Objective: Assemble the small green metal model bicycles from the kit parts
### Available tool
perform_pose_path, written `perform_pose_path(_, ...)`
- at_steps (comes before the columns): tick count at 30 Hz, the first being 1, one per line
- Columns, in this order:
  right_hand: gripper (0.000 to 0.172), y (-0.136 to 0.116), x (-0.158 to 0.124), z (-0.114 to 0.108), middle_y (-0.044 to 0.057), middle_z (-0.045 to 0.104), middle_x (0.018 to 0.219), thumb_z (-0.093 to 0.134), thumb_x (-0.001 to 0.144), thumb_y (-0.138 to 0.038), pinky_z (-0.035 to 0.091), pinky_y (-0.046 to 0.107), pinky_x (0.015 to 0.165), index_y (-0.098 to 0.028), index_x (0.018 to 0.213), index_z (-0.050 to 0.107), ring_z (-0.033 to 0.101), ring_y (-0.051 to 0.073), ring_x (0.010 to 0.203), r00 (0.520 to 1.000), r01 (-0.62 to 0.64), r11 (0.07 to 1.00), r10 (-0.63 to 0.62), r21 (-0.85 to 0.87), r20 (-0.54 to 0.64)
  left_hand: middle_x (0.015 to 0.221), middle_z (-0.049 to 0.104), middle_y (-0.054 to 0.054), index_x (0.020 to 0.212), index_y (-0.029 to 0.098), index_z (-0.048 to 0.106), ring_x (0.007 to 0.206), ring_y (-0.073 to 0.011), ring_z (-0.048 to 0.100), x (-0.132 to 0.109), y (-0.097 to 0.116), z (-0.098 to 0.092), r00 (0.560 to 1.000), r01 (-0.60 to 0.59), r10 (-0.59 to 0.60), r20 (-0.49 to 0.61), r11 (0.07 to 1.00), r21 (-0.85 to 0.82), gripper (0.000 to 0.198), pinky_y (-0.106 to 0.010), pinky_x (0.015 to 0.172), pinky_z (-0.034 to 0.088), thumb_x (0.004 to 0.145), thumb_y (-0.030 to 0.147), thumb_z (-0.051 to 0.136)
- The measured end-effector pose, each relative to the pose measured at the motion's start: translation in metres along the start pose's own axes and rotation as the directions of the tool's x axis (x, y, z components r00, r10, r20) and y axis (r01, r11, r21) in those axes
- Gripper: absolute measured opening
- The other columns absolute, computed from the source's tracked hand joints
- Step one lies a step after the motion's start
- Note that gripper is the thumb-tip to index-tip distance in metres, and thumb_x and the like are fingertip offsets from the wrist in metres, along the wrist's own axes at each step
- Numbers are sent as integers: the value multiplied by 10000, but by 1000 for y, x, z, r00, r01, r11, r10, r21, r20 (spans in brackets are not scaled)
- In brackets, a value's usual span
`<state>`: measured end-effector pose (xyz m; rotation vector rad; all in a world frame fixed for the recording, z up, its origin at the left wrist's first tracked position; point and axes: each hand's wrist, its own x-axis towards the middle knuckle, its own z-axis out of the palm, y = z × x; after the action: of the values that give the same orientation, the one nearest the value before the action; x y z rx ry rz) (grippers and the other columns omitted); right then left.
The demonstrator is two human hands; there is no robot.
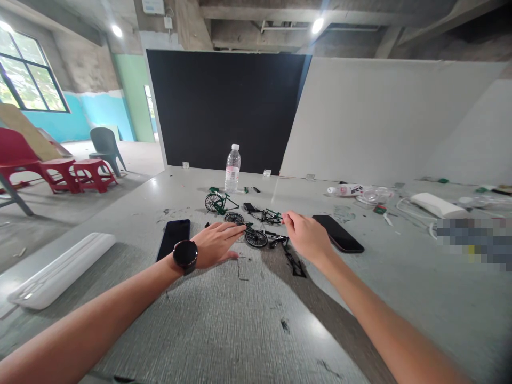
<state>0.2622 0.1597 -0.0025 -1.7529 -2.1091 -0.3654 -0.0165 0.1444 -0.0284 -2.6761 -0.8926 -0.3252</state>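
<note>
Bare forearms (pixel 94 304) reach in from both lower corners over a grey counter (pixel 192 330). On the left wrist sits a black watch (pixel 185 255). The left hand (pixel 218 242) is spread palm down, fingers straight and thumb apart, its fingertips by a small black wheel (pixel 256 239). The right hand (pixel 307 234) is curled, thumb and forefinger together at the end of a green-black frame (pixel 267 216); I cannot tell whether they grip it. Past the left hand stands a small green bike (pixel 221 210), with a bottle (pixel 232 170) upright behind it. A black part (pixel 295 263) lies nearer, beside the right forearm. One phone (pixel 176 234) lies just beyond the watch, another phone (pixel 339 233) right of the right hand.
</note>
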Motion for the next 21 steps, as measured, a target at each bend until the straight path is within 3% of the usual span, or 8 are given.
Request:
perform_pose_path(4,324,-2,-1,1,42,751,872,341,1023,-341,261,294,553,-226,871,603,661,206,727,1000,13,1000,-13,-14,13,1522,434,-93,1424,137,423,1382,-220,408,0,1,0,998,-52,53,24,997,-63,543,-333,1123,310,1001,477,440)
perform_pose_path(7,332,-4,-2,1,42,751,870,337,1024,-339,261,295,552,-228,864,606,663,206,733,1000,12,1000,-12,-11,27,1467,501,-94,1415,158,436,1324,-212,477,0,1,2,998,-64,65,1,994,-84,510,-340,1093,348,1015,473,400)
perform_pose_path(15,344,-7,-2,0,47,750,906,320,1022,-338,288,293,564,-227,856,600,664,208,783,997,24,999,-27,42,67,1456,489,-181,1413,121,437,1328,-284,476,-2,0,15,996,75,-77,-34,996,-50,648,-398,1075,360,967,590,406)
perform_pose_path(21,352,-8,-2,1,46,745,906,305,1017,-341,305,289,569,-224,864,600,658,199,776,994,18,998,-23,52,103,1472,486,-143,1429,143,431,1373,-272,423,-1,-6,23,994,104,-101,39,988,-113,717,-409,1127,285,952,666,319)
